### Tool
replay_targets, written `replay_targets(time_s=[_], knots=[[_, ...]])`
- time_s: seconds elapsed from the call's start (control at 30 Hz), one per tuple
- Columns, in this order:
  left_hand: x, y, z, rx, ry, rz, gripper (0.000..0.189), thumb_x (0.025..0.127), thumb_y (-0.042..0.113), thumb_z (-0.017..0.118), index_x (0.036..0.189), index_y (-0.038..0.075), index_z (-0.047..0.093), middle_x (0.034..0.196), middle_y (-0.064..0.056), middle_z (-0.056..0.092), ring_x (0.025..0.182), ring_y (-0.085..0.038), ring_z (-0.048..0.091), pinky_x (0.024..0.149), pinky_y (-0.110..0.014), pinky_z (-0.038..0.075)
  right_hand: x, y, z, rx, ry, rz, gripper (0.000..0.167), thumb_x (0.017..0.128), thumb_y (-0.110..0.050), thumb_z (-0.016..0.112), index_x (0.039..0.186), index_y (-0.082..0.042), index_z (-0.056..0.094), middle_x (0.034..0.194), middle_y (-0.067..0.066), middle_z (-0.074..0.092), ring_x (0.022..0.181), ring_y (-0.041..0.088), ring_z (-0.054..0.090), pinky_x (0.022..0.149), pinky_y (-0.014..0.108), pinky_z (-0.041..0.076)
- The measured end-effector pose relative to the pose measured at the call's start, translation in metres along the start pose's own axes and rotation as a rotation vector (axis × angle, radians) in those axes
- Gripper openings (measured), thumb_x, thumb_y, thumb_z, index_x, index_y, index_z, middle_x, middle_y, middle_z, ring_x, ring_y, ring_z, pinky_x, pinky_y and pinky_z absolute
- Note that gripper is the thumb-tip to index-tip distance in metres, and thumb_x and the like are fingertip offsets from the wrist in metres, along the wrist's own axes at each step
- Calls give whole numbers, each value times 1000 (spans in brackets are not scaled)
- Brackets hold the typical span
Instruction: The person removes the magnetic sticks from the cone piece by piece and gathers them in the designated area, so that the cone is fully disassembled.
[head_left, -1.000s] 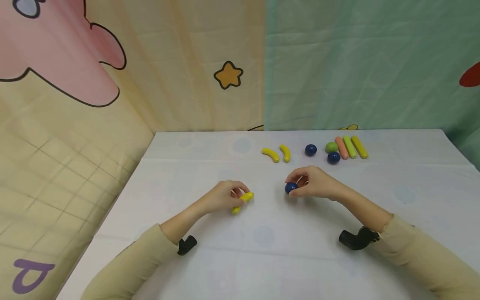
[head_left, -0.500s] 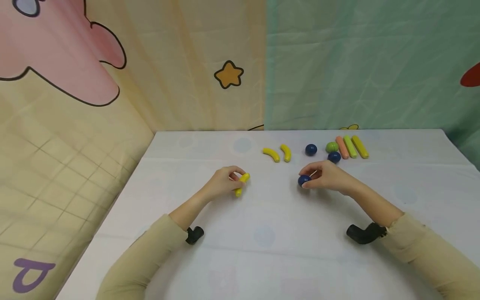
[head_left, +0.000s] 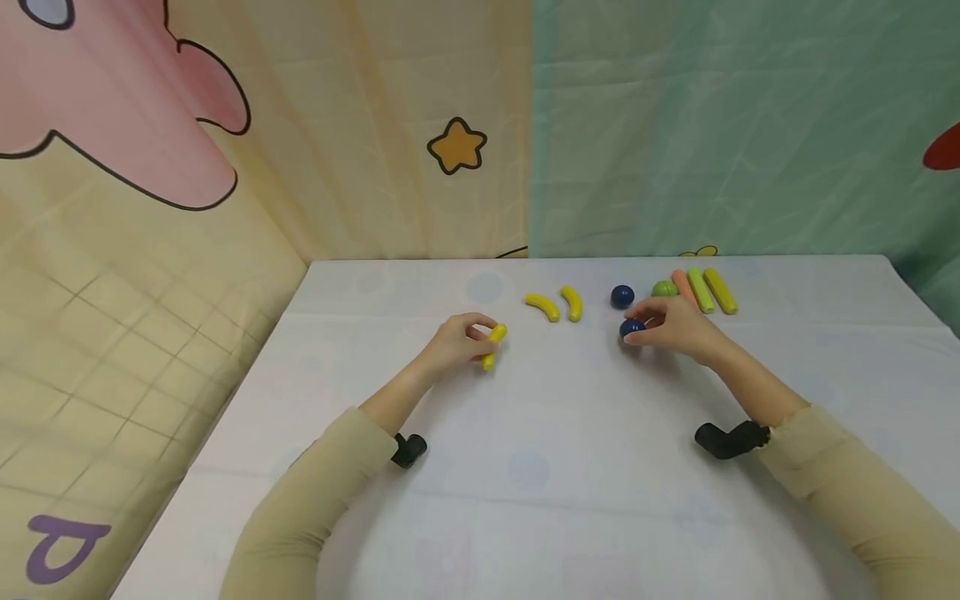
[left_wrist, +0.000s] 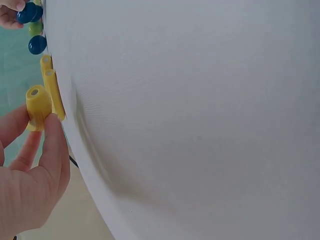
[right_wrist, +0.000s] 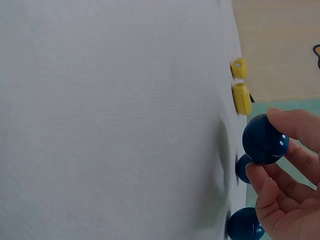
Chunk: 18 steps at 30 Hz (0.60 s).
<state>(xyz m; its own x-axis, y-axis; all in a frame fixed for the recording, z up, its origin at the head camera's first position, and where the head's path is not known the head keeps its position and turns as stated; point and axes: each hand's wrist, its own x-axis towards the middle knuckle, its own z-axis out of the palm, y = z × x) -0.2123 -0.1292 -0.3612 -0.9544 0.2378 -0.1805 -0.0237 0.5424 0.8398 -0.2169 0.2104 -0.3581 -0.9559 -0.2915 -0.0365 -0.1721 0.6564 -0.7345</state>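
Observation:
My left hand (head_left: 457, 343) pinches a small yellow toy banana (head_left: 497, 333) between thumb and fingers, above the white table. In the left wrist view, that banana (left_wrist: 38, 107) points one end at the camera. My right hand (head_left: 678, 327) holds a shiny dark blue ball (head_left: 631, 330) by its fingertips, raised off the table in the right wrist view. Just beyond it rests a second blue ball (head_left: 622, 297). A third blue ball (right_wrist: 245, 224) shows in the right wrist view, but my right hand hides it from the head camera. Two more toy bananas (head_left: 542, 307) lie between the hands, farther back.
Behind my right hand sits a green ball (head_left: 664, 288), partly covered. Beside it lie an orange stick (head_left: 682, 282), a light green stick (head_left: 701, 290) and a yellow stick (head_left: 721, 291). A printed cloth (head_left: 420, 208) hangs along the table's back edge.
Both hands have moved away from me toward the back of the table with what they hold. The right hand and its blue ball also shifted right, near the other balls.

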Motion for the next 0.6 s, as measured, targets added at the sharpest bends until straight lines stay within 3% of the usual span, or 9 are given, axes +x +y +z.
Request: replay_targets(time_s=[0.23, 0.47, 0.6], knots=[[13, 1, 0, 9, 69, 29, 34, 84, 8, 68, 118, 8, 60, 92, -10, 59, 69, -16, 58, 65, -23, 50, 12, 4, -3, -30, 44, -6, 36, 80, -13, 73, 111, 4, 63, 103, 19, 61, 88, 28, 56, 69, 22, 48], [30, 1, 4, 70, 168, 62, 33, 83, 8, 69, 115, 5, 62, 90, -11, 62, 66, -14, 57, 58, -19, 44, 18, 6, -3, -93, 60, -15, 37, 81, -11, 72, 112, 5, 62, 108, 23, 61, 93, 32, 57, 76, 35, 51], [43, 3, 8, 56, 204, 60, 32, 83, 8, 69, 114, 3, 62, 92, -13, 62, 66, -14, 58, 57, -18, 45, 19, 7, -3, -127, 66, -28, 37, 80, -11, 73, 111, 6, 63, 108, 24, 61, 93, 33, 58, 77, 40, 51]])
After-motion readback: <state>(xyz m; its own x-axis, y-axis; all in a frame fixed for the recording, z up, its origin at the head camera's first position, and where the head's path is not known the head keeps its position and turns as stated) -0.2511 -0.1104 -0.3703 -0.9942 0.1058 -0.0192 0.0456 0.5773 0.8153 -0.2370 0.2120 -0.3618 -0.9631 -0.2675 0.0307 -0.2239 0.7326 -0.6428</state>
